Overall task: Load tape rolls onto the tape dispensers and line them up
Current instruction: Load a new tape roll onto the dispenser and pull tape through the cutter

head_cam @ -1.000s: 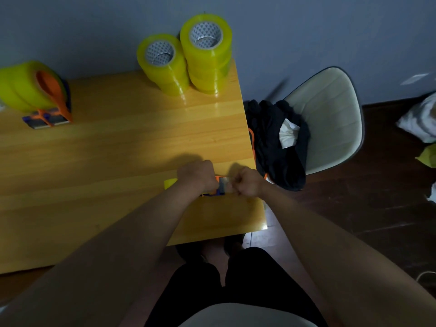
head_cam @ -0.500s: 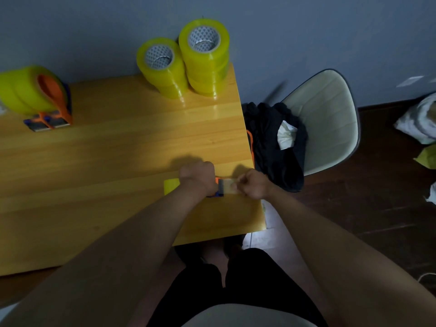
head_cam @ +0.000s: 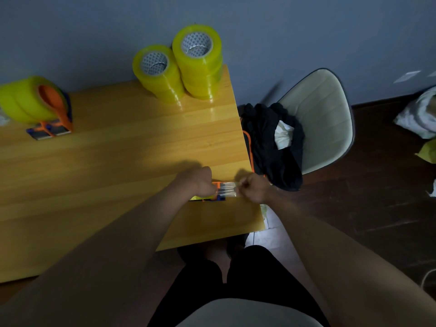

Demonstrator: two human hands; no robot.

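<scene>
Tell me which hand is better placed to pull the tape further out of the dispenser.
The right hand: it pinches the tape strip, while the left hand steadies the dispenser.

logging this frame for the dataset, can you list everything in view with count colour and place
stacks of yellow tape rolls: two, yellow-green, table's far right corner
loaded orange tape dispenser: one, orange and blue with yellow roll, far left
orange tape dispenser being loaded: one, orange and blue, near right edge
clear tape strip: one, between the hands
wooden table: one, yellow-brown
white chair: one, right, black clothing on it
left hand: on dispenser
right hand: pulling strip
</scene>
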